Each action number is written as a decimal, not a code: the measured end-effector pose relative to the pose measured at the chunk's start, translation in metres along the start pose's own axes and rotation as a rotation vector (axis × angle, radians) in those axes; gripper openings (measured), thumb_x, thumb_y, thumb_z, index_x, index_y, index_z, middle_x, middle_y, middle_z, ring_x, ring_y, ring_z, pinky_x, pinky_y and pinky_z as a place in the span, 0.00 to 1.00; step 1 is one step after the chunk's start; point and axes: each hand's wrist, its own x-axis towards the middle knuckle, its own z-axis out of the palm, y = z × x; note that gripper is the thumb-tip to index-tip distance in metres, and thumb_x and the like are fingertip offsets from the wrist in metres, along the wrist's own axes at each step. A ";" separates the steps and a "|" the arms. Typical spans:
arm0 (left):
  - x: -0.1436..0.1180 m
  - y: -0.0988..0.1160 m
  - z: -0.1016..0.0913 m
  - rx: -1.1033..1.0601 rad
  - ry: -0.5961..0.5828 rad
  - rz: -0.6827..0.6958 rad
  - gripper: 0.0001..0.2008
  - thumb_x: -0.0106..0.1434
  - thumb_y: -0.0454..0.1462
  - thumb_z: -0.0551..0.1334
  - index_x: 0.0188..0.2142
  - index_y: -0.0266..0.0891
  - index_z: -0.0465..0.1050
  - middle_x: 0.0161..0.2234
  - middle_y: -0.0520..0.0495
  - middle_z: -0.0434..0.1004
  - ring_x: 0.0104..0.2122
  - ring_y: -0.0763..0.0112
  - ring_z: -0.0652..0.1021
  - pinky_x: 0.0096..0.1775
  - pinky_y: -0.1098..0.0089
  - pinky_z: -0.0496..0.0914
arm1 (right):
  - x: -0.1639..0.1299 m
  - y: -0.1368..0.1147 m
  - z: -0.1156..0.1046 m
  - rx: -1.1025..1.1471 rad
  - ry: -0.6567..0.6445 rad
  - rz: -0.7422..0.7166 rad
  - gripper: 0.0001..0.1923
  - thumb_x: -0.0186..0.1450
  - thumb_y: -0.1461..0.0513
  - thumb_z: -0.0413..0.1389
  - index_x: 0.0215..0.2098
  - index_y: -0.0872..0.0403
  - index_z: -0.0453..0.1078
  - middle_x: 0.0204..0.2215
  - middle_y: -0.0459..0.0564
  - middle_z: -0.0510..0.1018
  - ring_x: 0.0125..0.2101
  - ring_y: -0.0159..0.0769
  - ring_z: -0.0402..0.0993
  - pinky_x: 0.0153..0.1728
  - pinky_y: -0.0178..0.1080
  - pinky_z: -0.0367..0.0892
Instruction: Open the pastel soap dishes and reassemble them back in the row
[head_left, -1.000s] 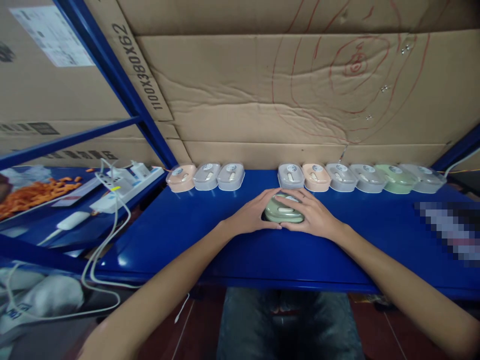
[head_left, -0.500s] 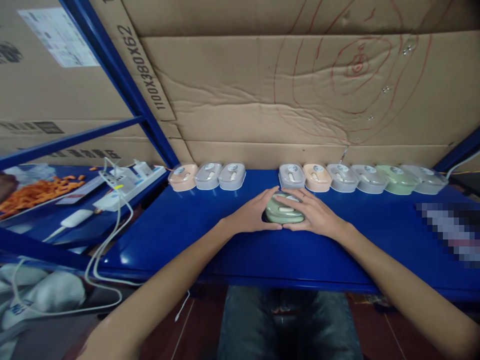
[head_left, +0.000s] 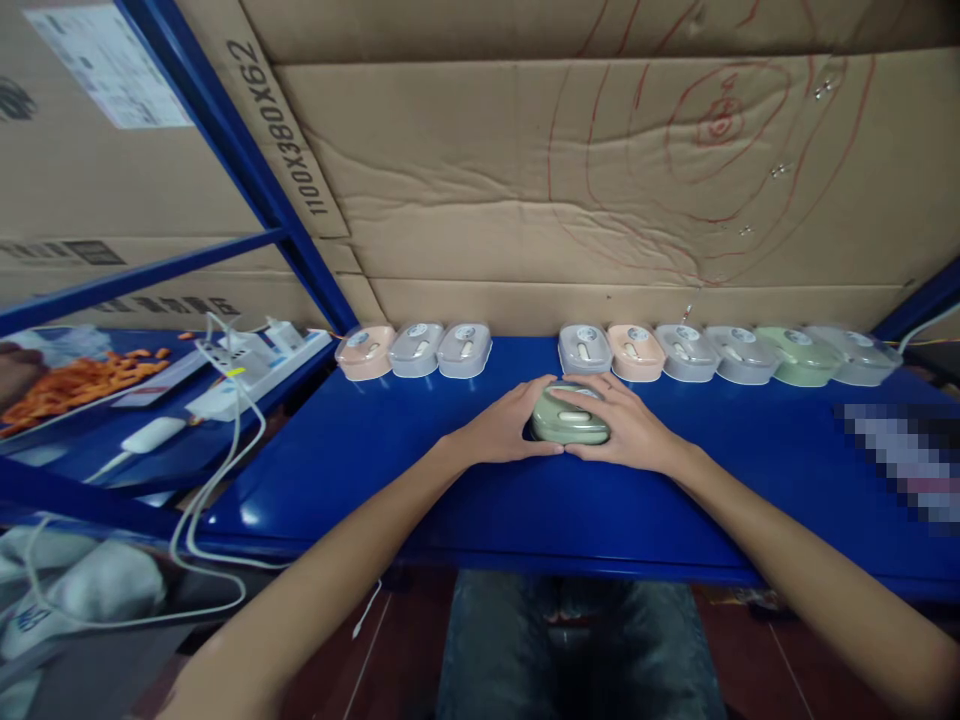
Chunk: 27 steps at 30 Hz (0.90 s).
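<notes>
A green plastic box with a clear lid sits on the blue tabletop, held from both sides. My left hand curls around its left side, thumb along the front. Around the right side wraps my right hand, its fingers lying partly over the lid. The two thumbs nearly meet at the front. Behind the hands stand similar lidded boxes in a row: a grey box and a peach box are closest. The fingers hide part of the green box's lid and sides.
Three boxes, including a peach one, stand at back left; more continue right to a green one. A cardboard sheet backs the table. Left are a power strip, white cables, orange pieces and another person's hand.
My fingers have shifted slightly on the lid, and both hands still hold the green box in place. The other person's hand at far left has moved further into view.
</notes>
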 end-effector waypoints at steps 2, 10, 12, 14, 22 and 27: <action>0.000 0.001 -0.001 0.004 -0.005 -0.013 0.55 0.64 0.57 0.73 0.78 0.45 0.46 0.77 0.34 0.54 0.75 0.39 0.61 0.72 0.40 0.59 | 0.000 0.001 0.002 0.013 0.012 0.005 0.43 0.66 0.51 0.68 0.76 0.40 0.61 0.72 0.56 0.68 0.67 0.61 0.68 0.66 0.65 0.68; -0.003 0.007 -0.011 0.024 -0.054 -0.036 0.55 0.64 0.54 0.72 0.79 0.45 0.42 0.75 0.32 0.58 0.73 0.41 0.64 0.70 0.42 0.63 | -0.001 -0.002 0.001 0.113 0.051 0.065 0.46 0.64 0.47 0.70 0.76 0.42 0.61 0.73 0.59 0.65 0.69 0.62 0.66 0.67 0.66 0.67; -0.004 0.007 -0.016 0.038 -0.058 -0.049 0.55 0.63 0.54 0.73 0.79 0.46 0.46 0.73 0.33 0.60 0.72 0.41 0.65 0.69 0.42 0.64 | -0.002 0.000 0.001 0.206 0.083 0.087 0.47 0.65 0.46 0.69 0.77 0.43 0.58 0.73 0.60 0.64 0.70 0.61 0.65 0.68 0.65 0.66; -0.005 0.005 -0.024 0.067 -0.047 -0.070 0.53 0.62 0.55 0.74 0.77 0.46 0.51 0.71 0.34 0.65 0.69 0.42 0.69 0.67 0.43 0.66 | -0.004 0.004 0.002 0.293 0.124 0.101 0.42 0.70 0.46 0.65 0.76 0.42 0.57 0.71 0.59 0.67 0.70 0.58 0.66 0.69 0.64 0.65; -0.011 0.004 -0.059 0.301 -0.023 -0.207 0.44 0.55 0.56 0.77 0.64 0.42 0.66 0.57 0.35 0.78 0.56 0.41 0.79 0.53 0.50 0.75 | -0.004 0.014 0.011 0.378 0.171 0.246 0.25 0.79 0.46 0.52 0.71 0.41 0.63 0.63 0.55 0.75 0.61 0.52 0.76 0.63 0.62 0.72; -0.007 0.012 -0.055 0.484 0.033 -0.383 0.44 0.58 0.60 0.75 0.63 0.35 0.67 0.56 0.29 0.80 0.55 0.36 0.81 0.50 0.53 0.74 | -0.004 0.012 0.012 0.366 0.167 0.287 0.26 0.80 0.45 0.50 0.70 0.43 0.64 0.62 0.56 0.76 0.57 0.51 0.78 0.62 0.61 0.73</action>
